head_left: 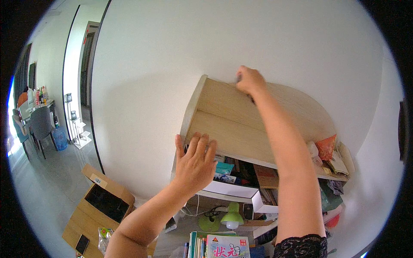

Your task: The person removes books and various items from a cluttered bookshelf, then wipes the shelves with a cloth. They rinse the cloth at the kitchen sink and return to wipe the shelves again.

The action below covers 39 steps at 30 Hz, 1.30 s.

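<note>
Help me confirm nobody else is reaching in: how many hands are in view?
2. The left hand is at the near left corner of the wooden shelf; the right hand, around a dark object, is at the shelf's upper edge. No others show.

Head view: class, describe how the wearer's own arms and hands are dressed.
The right arm has a black, lacy sleeve with a scalloped edge; the left arm shows no sleeve. Neither the left hand nor the right hand wears a glove, and no watch shows.
</note>
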Available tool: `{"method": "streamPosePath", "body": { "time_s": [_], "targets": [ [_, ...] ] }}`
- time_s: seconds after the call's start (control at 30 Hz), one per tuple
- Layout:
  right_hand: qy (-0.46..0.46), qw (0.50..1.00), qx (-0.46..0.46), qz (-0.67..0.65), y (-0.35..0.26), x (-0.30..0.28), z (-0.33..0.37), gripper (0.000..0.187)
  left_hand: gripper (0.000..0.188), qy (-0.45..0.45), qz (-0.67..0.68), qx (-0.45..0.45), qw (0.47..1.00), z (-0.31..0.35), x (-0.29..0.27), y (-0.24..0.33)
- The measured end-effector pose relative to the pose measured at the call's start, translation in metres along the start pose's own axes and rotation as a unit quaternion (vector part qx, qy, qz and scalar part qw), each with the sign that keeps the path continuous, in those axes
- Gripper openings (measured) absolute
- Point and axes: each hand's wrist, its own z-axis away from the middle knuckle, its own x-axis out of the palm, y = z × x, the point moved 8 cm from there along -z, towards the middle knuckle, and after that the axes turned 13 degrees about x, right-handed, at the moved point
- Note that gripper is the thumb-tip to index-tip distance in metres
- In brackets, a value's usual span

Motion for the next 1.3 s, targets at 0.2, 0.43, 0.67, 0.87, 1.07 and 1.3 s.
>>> {"method": "streamPosePath", "body": {
  "time_s": [0.2,0.43,0.67,0.87,1.07,1.3],
  "targets": [
    [-0.095,0.991,0.034,-0.084,-0.067,0.04,-0.023,0.032,0.053,-0.009,-0.034,0.016,0.999,0.0,0.002,-0.002],
    [-0.181,0.924,-0.009,-0.335,-0.097,0.037,-0.013,0.026,0.057,-0.032,-0.006,0.017,0.999,0.002,0.002,-0.003],
    [-0.167,0.898,-0.181,-0.364,-0.115,-0.026,0.09,0.028,0.06,-0.043,0.018,0.023,0.999,0.005,-0.002,0.0],
    [-0.205,0.857,-0.14,-0.452,-0.086,-0.053,0.139,0.031,0.061,-0.048,0.0,-0.008,0.999,0.005,-0.01,0.002],
    [0.086,0.975,-0.145,-0.146,0.024,-0.028,0.057,0.033,0.062,-0.03,0.005,-0.024,0.999,-0.004,-0.008,0.016],
    [0.072,0.997,-0.008,-0.031,0.131,-0.044,0.014,0.039,0.062,-0.032,-0.014,-0.036,0.999,-0.01,-0.011,0.024]
  ]
}}
